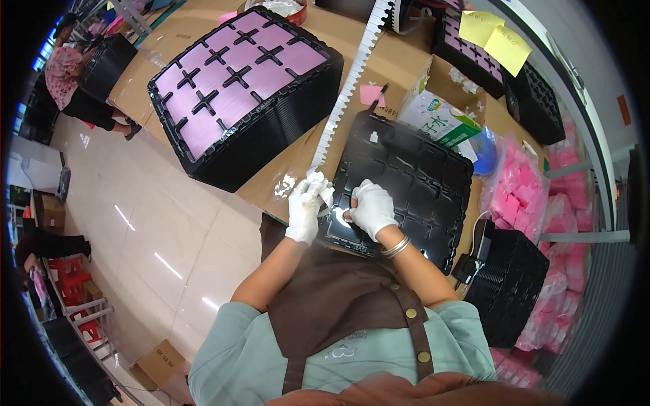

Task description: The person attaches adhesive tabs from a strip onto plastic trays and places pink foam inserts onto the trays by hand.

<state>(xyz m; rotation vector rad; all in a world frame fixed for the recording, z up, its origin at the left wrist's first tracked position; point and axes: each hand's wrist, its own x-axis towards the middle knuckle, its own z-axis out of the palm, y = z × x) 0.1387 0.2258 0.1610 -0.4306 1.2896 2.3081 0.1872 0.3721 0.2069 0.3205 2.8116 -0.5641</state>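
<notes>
A black plastic tray (413, 193) with moulded compartments lies in front of me on the cardboard-covered table. My left hand (305, 211), in a white glove, is closed at the tray's left edge. It pinches crumpled white pieces at the near end of a long white strip (344, 101) with a notched edge, which runs up toward the far side. My right hand (372, 210), also gloved, is curled over the tray's near left compartment. Its thumb is close to a bright white patch there; whether that is a piece or glare I cannot tell. Any item in those fingers is hidden.
Left of the strip stands a tall black tray stack (250, 88) topped with pink sheets. Farther right are an open carton (440, 81), a blue round container (483, 152), a bag of pink pieces (518, 186) and more black trays (508, 287). Another person (64, 74) works at far left.
</notes>
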